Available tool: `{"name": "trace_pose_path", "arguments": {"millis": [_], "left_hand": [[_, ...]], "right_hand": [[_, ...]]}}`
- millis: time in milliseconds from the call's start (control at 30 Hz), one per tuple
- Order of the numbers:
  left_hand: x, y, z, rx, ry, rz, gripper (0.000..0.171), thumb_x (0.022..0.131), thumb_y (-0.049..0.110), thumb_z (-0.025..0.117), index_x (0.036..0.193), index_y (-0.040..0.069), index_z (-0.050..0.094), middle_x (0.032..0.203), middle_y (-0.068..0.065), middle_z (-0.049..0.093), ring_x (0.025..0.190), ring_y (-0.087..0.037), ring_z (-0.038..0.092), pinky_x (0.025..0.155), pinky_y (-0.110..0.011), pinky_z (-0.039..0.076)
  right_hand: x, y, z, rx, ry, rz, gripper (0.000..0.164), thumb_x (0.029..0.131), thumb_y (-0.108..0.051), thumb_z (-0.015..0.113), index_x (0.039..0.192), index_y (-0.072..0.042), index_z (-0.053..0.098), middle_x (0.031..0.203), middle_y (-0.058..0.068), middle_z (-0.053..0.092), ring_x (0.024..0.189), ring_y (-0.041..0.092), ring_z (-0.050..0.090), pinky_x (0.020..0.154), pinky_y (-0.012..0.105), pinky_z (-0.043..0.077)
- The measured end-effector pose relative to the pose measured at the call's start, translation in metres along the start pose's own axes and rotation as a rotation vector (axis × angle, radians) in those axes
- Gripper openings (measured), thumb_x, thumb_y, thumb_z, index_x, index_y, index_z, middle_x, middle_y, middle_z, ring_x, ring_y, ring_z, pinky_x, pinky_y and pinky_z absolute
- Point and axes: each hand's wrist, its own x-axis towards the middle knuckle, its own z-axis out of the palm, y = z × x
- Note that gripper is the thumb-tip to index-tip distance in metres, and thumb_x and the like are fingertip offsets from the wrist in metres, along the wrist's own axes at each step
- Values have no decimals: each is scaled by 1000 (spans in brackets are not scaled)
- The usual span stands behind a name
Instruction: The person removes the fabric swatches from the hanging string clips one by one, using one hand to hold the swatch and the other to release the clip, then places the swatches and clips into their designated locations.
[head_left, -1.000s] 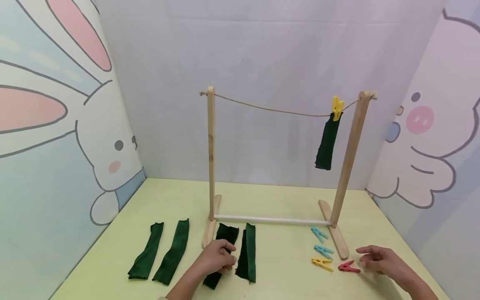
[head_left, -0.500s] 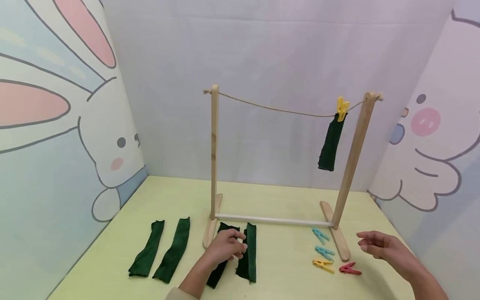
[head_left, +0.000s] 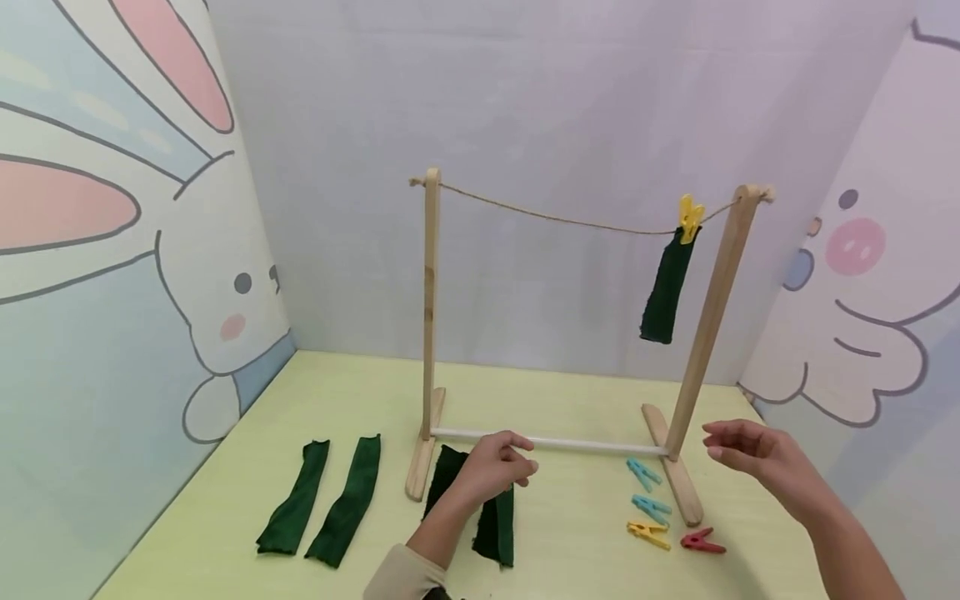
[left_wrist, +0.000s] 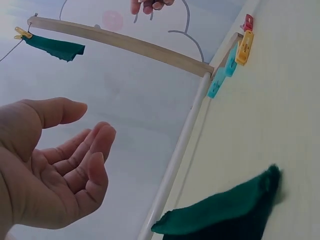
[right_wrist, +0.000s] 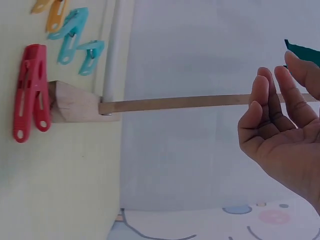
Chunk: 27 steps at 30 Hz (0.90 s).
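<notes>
My left hand [head_left: 491, 473] hovers over two dark green cloth strips, covering part of each; its fingers are loosely bent around nothing. Folded lengthwise, the right-hand strip [head_left: 495, 533] lies below the fingers, and the other strip [head_left: 445, 475] shows beside the wrist. Raised beside the stand's right post, my right hand [head_left: 768, 462] has relaxed fingers and an empty palm, as the right wrist view also shows. Under it on the table lie a red clothespin [head_left: 702, 541], a yellow clothespin [head_left: 648, 533] and two blue clothespins [head_left: 651, 507].
A wooden stand [head_left: 430, 308] carries a sagging string [head_left: 555, 218]. Near its right end, a yellow clothespin [head_left: 690, 220] holds a hanging green strip [head_left: 666, 292]. Two more green strips [head_left: 348, 500] lie at left. Cartoon-printed panels [head_left: 247, 333] flank the table.
Both hands have risen away from the table. The left hand moved right and forward from over one strip toward the folded one; the right hand lifted from beside the red clothespin.
</notes>
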Motion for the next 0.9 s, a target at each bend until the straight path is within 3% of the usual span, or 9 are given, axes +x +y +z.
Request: {"name": "trace_pose_path", "arguments": {"millis": [133,267,500,900], "left_hand": [[12,10,9,15,24,73,22,88,17,65,109,11,63,76,0,64,73,-22,61,67,-38,48],[20,18,16,9,36,154,23,89,16,65,111,12,63,82,0,64,75,-19,60,68,-34,48],[34,29,20,42,-46,245,26,89,21,65,114,15,61,96,3,62,83,-12,59,71,-27,48],[57,56,38,64,-56,335,28,88,25,66,114,14,62,106,-1,62,93,-7,58,76,-24,47]], "right_hand": [[10,-16,-7,-36,-16,-79,23,92,-5,58,113,4,58,99,-1,66,85,11,63,70,22,50],[19,-31,-11,-94,27,-158,22,91,-2,59,112,4,58,98,-4,66,83,9,62,69,21,50],[37,-58,-17,-196,113,-315,28,86,3,63,113,6,57,101,-11,62,81,7,61,67,16,49],[66,-103,-32,-238,180,-333,36,84,4,65,119,3,55,107,-4,60,89,0,57,72,10,44]]}}
